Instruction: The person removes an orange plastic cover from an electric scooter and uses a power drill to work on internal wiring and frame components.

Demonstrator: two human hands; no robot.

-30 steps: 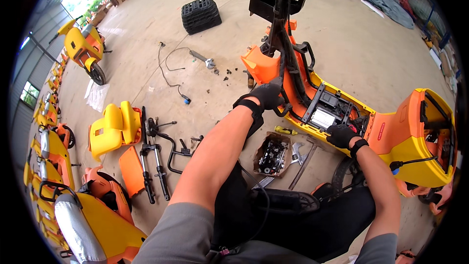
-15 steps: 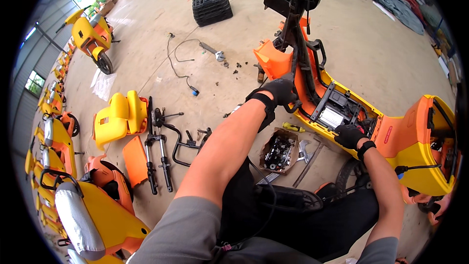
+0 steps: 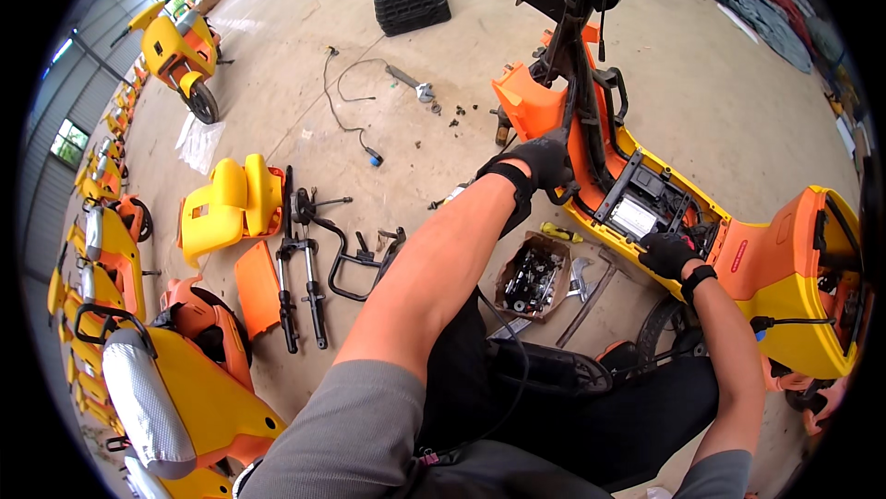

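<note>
A partly stripped yellow-and-orange electric scooter [image 3: 591, 217] lies across the right side, its black front frame [image 3: 580, 111] rising toward the far edge. My left hand [image 3: 543, 163], in a black glove, is closed around the black frame beside the orange front panel [image 3: 528, 104]. My right hand [image 3: 666, 255], also gloved, rests at the near rim of the open floor compartment. Its fingers are curled, and whatever they hold is hidden. Inside that compartment sit a silver-labelled box [image 3: 635, 216] and black wiring [image 3: 706, 227]; a bit of red shows by my right fingers.
By my knees stand an open box of metal parts [image 3: 532, 279], a yellow-handled tool [image 3: 560, 232] and an adjustable wrench [image 3: 580, 277]. Front forks [image 3: 312, 300] and yellow panels [image 3: 231, 208] lie left. Farther off are another wrench [image 3: 411, 84] and a black crate [image 3: 412, 2].
The whole view has shifted slightly, the far floor and scooter sliding a little to the right. Both hands keep nearly the same places on the scooter.
</note>
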